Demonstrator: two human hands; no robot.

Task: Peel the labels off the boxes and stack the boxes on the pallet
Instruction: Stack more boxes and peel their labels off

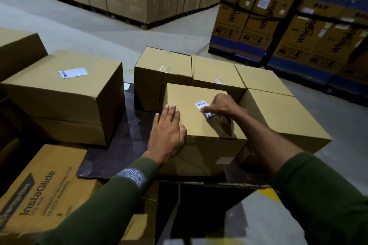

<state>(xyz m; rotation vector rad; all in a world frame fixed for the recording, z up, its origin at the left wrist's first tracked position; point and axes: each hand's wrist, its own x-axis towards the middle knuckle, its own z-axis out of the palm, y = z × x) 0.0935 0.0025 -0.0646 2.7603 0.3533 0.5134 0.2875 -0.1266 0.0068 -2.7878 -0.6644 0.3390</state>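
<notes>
The label (201, 104) is lying on top of the near box (196, 117), its 5 o'clock corner being pinched up by the right hand (223, 105) fingers while the left hand (167, 131) is pressing flat-fingered at 9 o'clock; next, I judge, a slow, low pull.

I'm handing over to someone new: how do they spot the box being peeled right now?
Start at the cluster of plain brown boxes in the middle. The box being peeled is the nearest of them, at the front. It alone has both hands on it: the left hand lies flat on its top, and the right hand pinches a half-lifted label.
</notes>
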